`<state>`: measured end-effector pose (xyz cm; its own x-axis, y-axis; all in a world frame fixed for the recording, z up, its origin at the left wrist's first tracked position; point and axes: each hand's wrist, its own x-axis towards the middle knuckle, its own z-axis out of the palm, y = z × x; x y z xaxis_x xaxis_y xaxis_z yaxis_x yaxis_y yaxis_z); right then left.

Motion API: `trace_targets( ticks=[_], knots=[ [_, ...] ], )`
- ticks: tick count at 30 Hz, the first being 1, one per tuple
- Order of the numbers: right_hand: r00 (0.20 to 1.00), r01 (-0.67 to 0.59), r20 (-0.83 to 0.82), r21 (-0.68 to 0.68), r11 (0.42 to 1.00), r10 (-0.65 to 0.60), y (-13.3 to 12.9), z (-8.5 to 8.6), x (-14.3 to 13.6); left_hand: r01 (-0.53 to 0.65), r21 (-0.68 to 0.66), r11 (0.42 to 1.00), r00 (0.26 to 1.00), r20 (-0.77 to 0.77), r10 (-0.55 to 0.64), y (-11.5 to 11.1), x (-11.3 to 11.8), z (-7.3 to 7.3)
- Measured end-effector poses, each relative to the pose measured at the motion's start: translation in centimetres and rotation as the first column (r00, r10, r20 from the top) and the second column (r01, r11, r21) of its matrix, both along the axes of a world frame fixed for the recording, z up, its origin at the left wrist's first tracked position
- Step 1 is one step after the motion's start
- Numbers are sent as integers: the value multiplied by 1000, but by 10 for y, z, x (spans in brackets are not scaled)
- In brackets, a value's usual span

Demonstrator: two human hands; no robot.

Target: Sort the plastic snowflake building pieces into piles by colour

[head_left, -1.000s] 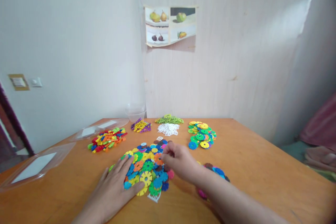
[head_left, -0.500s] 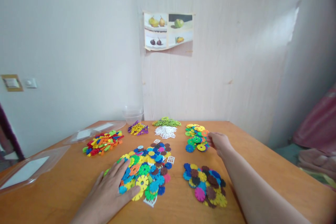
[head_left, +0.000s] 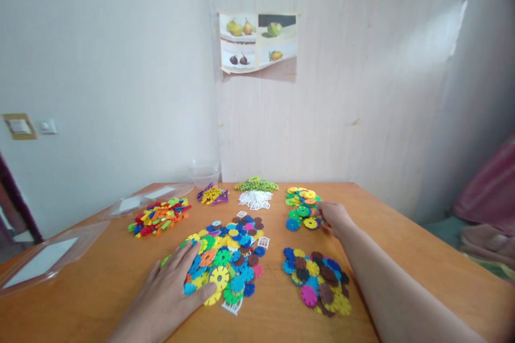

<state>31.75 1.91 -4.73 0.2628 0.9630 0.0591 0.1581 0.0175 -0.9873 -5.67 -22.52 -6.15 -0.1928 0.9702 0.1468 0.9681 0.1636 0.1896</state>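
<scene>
Currently, each hand is at a pile of notched discs

The left hand (head_left: 173,286) lies palm down on the left side of the middle pile (head_left: 221,258), its fingers lightly spread and its thumb out over a yellow disc (head_left: 219,278); it grips nothing. The right hand (head_left: 335,216) is at the right edge of the far pile (head_left: 303,212), fingers bent inward. Its fingertips are partly hidden, so I cannot tell how far they are open or whether they hold a disc.

The near pile (head_left: 325,293), with brown, yellow, blue, black and pink discs, lies between the middle pile and the right forearm (head_left: 394,284). One white frame (head_left: 263,243) lies at the middle pile's right edge, another partly under its near edge.

Behind the middle pile are the white pile (head_left: 255,200) and, touching or just beyond it, the green pile (head_left: 257,186). The purple-and-yellow pile (head_left: 213,194) sits to their left, in front of a clear tub (head_left: 204,176). Farther left is the multicoloured brick pile (head_left: 160,218). Clear plastic covers (head_left: 42,263) lie along the table's (head_left: 273,327) left side. A fruit poster (head_left: 257,43) hangs on the wall.
</scene>
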Motion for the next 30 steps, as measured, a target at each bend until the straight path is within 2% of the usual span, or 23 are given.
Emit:
trace_targets(
  ticks=[3, 6, 8, 11, 13, 15, 18, 20, 22, 24, 27, 30],
  knots=[
    [998, 13, 61, -19, 1000, -12, -5, 6, -2, -10, -14, 1000, 1000, 3, 10, -1, 2, 3],
    [995, -5, 98, 18, 1000, 4, -11, 14, -7, 0, 1, 1000, 1000, 2, 0, -2, 3, 3],
    [988, -64, 144, 62, 996, 55, -19, 23, -15, 9, 9, 1000, 1000, 4, -9, -3, 3, 2],
    [937, -233, 298, 141, 962, 184, -42, 36, -36, 15, 15, 1000, 1000, 11, -15, -4, 3, 1],
    [867, -378, 413, 181, 908, 279, -65, 42, -53, 21, 21, 1000, 1000, 15, -21, -5, 4, 1],
    [751, -557, 535, 201, 806, 386, -91, 46, -71, 25, 16, 1000, 999, 20, -26, -6, 5, 2],
    [533, -757, 666, 100, 646, 521, -130, 46, -94, 13, -5, 1000, 999, 32, -13, -7, 9, 7],
    [400, -814, 744, 19, 581, 535, -152, 43, -105, 9, -10, 1000, 999, 35, -8, -8, 11, 10],
    [296, -828, 813, -43, 559, 501, -167, 41, -112, 8, -8, 1000, 999, 34, -8, -8, 12, 12],
    [232, -828, 853, -78, 555, 467, -176, 39, -115, 10, -6, 1000, 999, 34, -10, -8, 13, 11],
    [191, -831, 868, -105, 546, 459, -179, 37, -116, 17, 9, 1000, 999, 39, -17, -7, 10, 7],
    [188, -823, 880, -101, 559, 436, -176, 34, -117, 23, 35, 999, 999, 36, -24, -6, 7, 2]
  ],
)
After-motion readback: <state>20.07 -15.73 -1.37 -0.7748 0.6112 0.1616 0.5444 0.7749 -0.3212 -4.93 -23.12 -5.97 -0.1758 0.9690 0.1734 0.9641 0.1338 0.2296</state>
